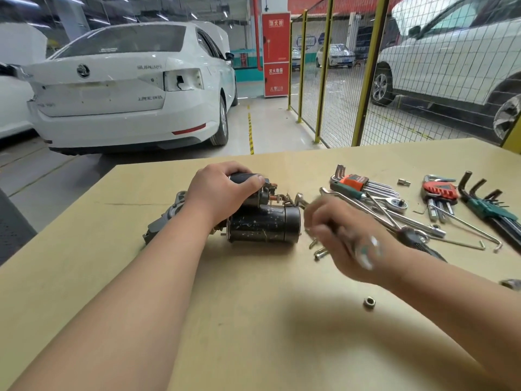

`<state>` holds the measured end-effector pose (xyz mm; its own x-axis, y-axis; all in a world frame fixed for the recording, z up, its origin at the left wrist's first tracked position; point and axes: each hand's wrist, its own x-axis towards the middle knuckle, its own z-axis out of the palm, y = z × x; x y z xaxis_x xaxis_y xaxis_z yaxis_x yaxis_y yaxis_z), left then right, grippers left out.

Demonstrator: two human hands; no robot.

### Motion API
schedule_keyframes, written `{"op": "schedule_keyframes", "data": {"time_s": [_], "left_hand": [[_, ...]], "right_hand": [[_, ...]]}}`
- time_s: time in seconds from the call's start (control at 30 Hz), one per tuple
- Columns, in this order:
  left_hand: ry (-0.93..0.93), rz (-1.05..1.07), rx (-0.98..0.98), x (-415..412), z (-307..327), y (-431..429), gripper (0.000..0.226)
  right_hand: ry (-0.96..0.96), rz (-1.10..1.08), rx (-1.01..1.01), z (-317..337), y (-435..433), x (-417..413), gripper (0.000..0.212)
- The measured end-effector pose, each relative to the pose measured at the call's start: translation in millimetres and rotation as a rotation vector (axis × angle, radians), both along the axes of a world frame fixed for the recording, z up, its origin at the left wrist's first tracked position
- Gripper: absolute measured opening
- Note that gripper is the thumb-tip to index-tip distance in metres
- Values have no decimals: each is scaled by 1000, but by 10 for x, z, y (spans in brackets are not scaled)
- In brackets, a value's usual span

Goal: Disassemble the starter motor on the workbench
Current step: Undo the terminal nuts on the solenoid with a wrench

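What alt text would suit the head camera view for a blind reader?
A person's left hand grips a black starter motor on a tan workbench, while the blurred right hand holds a wrench to its terminals. Hex keys lie to the right; a white car stands behind.

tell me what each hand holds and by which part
Left hand grips the starter motor by its upper cylinder. Right hand, blurred, holds a metal tool by its handle.
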<state>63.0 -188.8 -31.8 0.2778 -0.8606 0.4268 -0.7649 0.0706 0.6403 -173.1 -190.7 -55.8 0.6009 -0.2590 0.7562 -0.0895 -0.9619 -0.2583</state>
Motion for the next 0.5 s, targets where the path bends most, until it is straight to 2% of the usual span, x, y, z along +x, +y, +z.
{"op": "schedule_keyframes", "data": {"time_s": [0.07,0.13,0.3,0.5], "left_hand": [[-11,6,4,-8,2,3,40],[-28,7,3,-12,2,18,40],[-25,-11,-21,-13,-18,74,36],[1,-4,-32,-15,-32,94,23]], "right_hand": [[-277,-16,484,105,-13,104,28],[-446,32,781,250,-76,253,34],[-459,-138,946,446,-331,558,33],[-403,-100,1307,591,-572,636,32]]}}
